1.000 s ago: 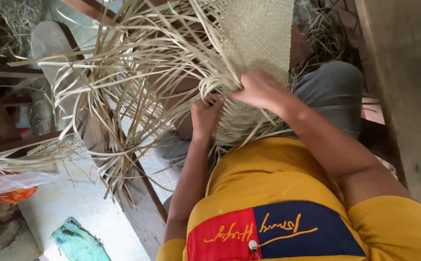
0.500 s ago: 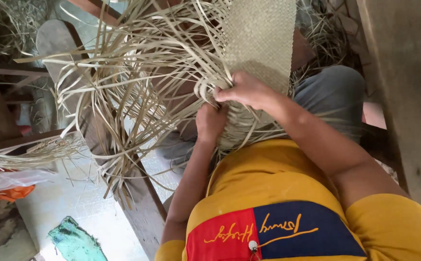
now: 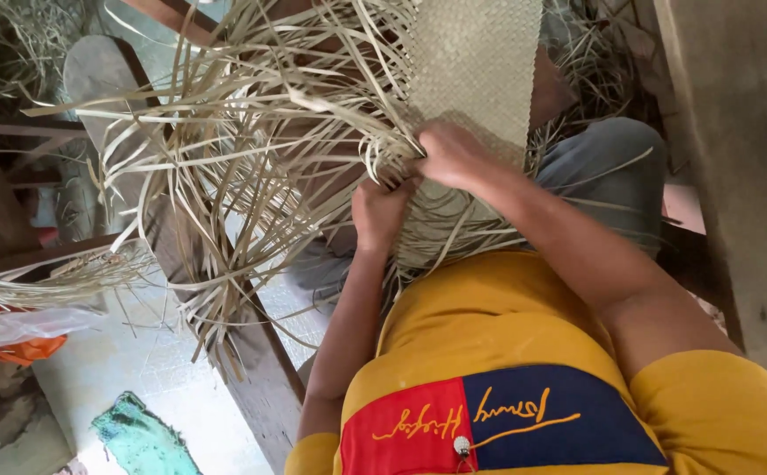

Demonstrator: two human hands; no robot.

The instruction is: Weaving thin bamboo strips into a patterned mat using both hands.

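Note:
A pale woven mat [image 3: 476,62] of flat dried strips hangs over my lap. Its loose unwoven strips [image 3: 252,141] fan out to the left in a tangled bunch. At the mat's lower left edge, my right hand [image 3: 454,154] is closed on a few strips. Just below it, my left hand [image 3: 379,211] pinches other strips at the same edge. The two hands almost touch. My yellow shirt with a red and blue panel fills the lower part of the view.
A dark wooden beam [image 3: 260,369] runs diagonally under the strips. Left of it lie an orange plastic bag [image 3: 14,339] and a green cloth [image 3: 137,435] on a pale floor. A wooden wall [image 3: 735,132] stands at the right, with my grey-trousered knee [image 3: 603,167] beside it.
My right hand has slid left along the mat's edge, closer to my left hand. The left hand has risen slightly and closed on the strips.

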